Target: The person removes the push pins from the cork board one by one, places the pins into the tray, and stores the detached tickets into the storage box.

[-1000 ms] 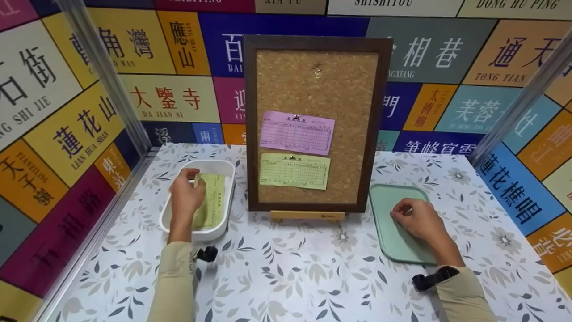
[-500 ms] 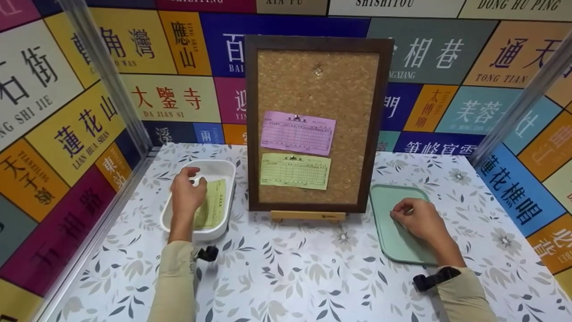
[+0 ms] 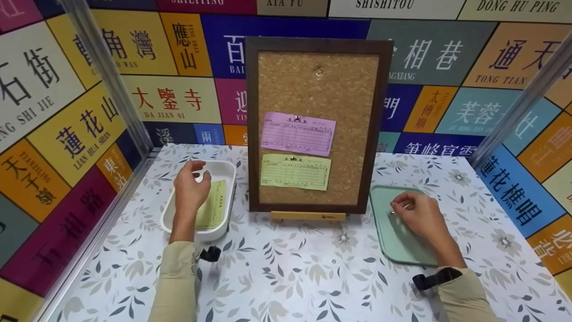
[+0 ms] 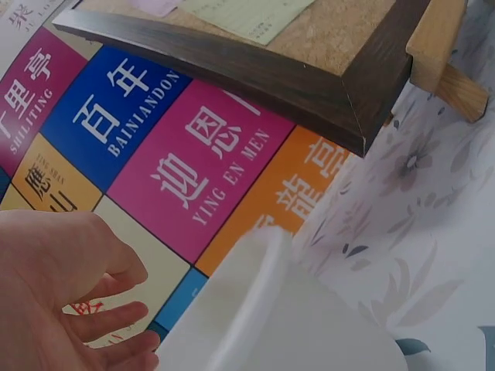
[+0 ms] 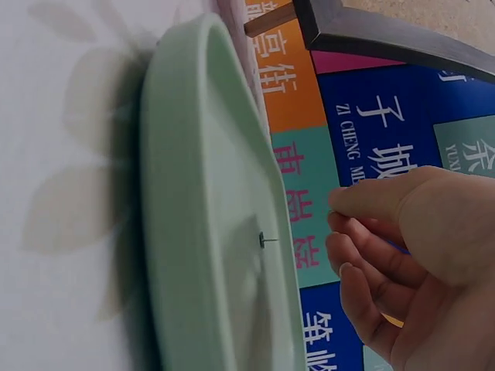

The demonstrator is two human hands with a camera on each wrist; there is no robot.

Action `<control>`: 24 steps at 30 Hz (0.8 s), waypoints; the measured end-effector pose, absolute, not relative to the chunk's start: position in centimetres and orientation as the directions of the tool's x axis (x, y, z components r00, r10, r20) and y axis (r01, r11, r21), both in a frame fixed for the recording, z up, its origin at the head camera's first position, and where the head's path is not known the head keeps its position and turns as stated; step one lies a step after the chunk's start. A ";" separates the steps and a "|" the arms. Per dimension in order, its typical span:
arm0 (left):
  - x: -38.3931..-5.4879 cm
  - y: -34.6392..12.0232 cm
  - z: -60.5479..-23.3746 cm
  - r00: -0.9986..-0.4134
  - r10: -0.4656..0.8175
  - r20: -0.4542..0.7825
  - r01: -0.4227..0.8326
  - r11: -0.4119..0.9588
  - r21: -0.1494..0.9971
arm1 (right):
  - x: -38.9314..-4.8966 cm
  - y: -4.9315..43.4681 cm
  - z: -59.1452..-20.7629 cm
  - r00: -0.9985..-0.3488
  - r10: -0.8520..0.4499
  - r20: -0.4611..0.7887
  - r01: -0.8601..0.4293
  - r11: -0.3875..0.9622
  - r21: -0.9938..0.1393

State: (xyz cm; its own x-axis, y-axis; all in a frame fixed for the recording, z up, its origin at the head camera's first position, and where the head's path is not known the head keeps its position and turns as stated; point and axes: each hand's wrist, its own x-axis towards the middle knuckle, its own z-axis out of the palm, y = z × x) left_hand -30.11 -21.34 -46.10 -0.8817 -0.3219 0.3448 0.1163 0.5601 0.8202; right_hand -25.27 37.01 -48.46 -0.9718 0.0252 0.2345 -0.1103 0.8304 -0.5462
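Observation:
In the head view, my left hand (image 3: 191, 185) hovers over the white plastic basin (image 3: 230, 179), its thumb apart from its loosely bent fingers, holding nothing. A yellow-green receipt slip (image 3: 215, 203) lies in the basin, partly hidden by the hand. The left wrist view shows that hand (image 4: 73, 290) beside the basin's rim (image 4: 255, 294). My right hand (image 3: 418, 214) hangs over the pale green tray (image 3: 389, 241) with loosely curled fingers and nothing visible in its grasp. Below its fingertips a thumbtack (image 5: 263, 240) sits on the tray, point upward.
A framed corkboard (image 3: 317, 89) stands on a wooden easel base (image 3: 308, 216) between the basin and tray. Pinned to it are a pink slip (image 3: 297, 134) and a yellow-green slip (image 3: 295, 172). Clear pins (image 3: 317, 70) sit near its top. Printed walls enclose the patterned tabletop (image 3: 295, 277).
The yellow-green slip has dropped lower in the basin, away from my left fingers, which have parted and risen slightly. My right hand has lifted a little, and the thumbtack now shows below its fingertips.

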 end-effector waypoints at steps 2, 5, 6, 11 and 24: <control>-30.0 -21.0 -45.6 -0.878 -0.318 0.357 0.133 0.554 0.822 | -25.2 36.8 -48.1 -0.963 0.033 0.267 -0.124 0.825 -0.551; -29.8 -20.5 -45.0 -0.878 -0.311 0.364 0.148 0.546 0.824 | -25.0 36.3 -47.6 -0.947 0.041 0.319 -0.152 0.817 -0.557; -29.7 -20.3 -44.7 -0.879 -0.310 0.363 0.150 0.544 0.826 | -24.9 36.1 -47.4 -0.941 0.042 0.337 -0.163 0.815 -0.556; -29.3 -19.4 -43.7 -0.886 -0.297 0.357 0.156 0.534 0.831 | -24.7 35.4 -46.8 -0.913 0.045 0.406 -0.211 0.800 -0.562; -28.1 -16.5 -41.1 -0.857 -0.176 0.484 0.361 0.464 0.809 | -24.1 33.5 -45.5 -0.858 0.053 0.512 -0.301 0.756 -0.582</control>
State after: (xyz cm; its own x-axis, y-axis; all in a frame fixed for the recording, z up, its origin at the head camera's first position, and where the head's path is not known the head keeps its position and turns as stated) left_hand -28.14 -16.54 -41.12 -0.8571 -0.1764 0.4840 0.3611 0.4645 0.8086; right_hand -24.09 33.49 -45.50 -0.8576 0.0527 0.5116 -0.3005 0.7559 -0.5816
